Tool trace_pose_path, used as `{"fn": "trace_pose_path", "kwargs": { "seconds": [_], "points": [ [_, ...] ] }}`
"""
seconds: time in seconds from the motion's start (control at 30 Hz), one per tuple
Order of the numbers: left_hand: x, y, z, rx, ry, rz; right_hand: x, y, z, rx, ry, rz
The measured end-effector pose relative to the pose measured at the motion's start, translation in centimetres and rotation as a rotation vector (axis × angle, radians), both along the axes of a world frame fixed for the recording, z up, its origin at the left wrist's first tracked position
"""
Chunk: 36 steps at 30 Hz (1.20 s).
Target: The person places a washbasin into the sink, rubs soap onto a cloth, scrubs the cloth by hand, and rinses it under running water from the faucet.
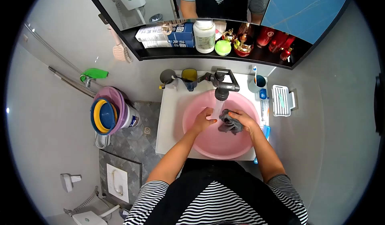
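Observation:
Water (217, 108) runs from the black faucet (221, 89) into a pink basin (216, 146) set in the white sink. My left hand (203, 120) is beside the stream, its fingers apart and holding nothing. To the right of the water, my right hand (243, 120) grips a bunched dark grey cloth (230, 122), which hangs over the basin. The fingers behind the cloth are partly hidden.
Cups (189, 78) stand left of the faucet; another cup (257, 84) with a toothbrush and a blue-capped tube (264, 102) are at the right. Above hangs a shelf (168, 52) of bottles. Stacked basins (105, 114) stand at the left.

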<state>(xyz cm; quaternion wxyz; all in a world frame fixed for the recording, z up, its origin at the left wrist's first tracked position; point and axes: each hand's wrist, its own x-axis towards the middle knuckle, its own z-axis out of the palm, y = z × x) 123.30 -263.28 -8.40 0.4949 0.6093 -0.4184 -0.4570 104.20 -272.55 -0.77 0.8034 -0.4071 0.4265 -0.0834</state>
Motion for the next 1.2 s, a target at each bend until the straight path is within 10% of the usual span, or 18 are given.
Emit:
{"fn": "trace_pose_path", "kwargs": {
  "seconds": [0.13,0.3,0.37,0.73,1.0,1.2],
  "points": [
    [-1.3,-0.4,2.5,-0.042,-0.301,-0.041,0.6,0.4,-0.8,-0.012,-0.100,0.102],
    [1.4,-0.7,2.0,0.121,0.279,-0.155,-0.3,-0.1,0.8,-0.126,0.028,0.069],
    [1.6,-0.4,3.5,0.112,0.332,-0.128,-0.6,0.1,-0.3,-0.720,0.152,0.289],
    [1.8,-0.6,5.1,-0.239,-0.323,-0.075,-0.9,-0.6,0.4,-1.224,0.197,0.216],
    [0.8,-2.3,9.1,-0.280,-0.257,0.095,1.0,-0.4,5.9,-1.557,0.225,-0.098],
    [2.8,-0.5,3.8,-0.165,-0.573,-0.083,1.9,2.2,0.1,-1.488,0.391,0.212]
  ]
}}
